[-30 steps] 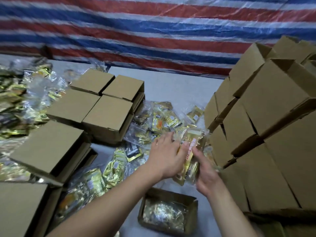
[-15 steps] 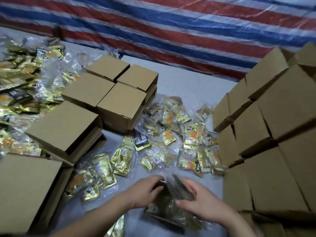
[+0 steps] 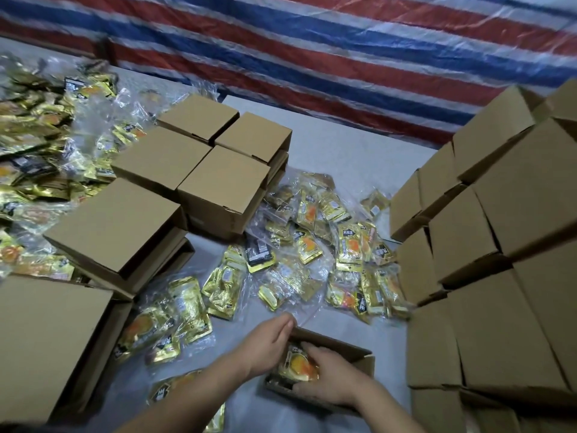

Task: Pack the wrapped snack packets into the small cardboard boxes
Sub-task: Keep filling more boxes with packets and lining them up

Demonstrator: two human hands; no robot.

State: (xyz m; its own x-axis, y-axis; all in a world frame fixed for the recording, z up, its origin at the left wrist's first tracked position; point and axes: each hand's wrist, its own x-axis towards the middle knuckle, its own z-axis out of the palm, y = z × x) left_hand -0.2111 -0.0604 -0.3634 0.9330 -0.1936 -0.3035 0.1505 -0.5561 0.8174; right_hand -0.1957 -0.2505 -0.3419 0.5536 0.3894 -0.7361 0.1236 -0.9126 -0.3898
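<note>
While closed boxes (image 3: 190, 165) stand stacked at left and more boxes (image 3: 487, 270) rise at right, loose packets (image 3: 327, 254) on the table remain unpacked. Head view: left hand (image 3: 268, 345) rests relaxed against the open box (image 3: 352, 354); right hand (image 3: 331, 376), fingers apparently curled, presses a packet (image 3: 298, 365) inside.

Snack packets (image 3: 349, 250): glossy gold foil, clear crinkly plastic. Boxes (image 3: 223, 179): matt brown cardboard. Striped sheet (image 3: 343, 51): shiny plastic.
</note>
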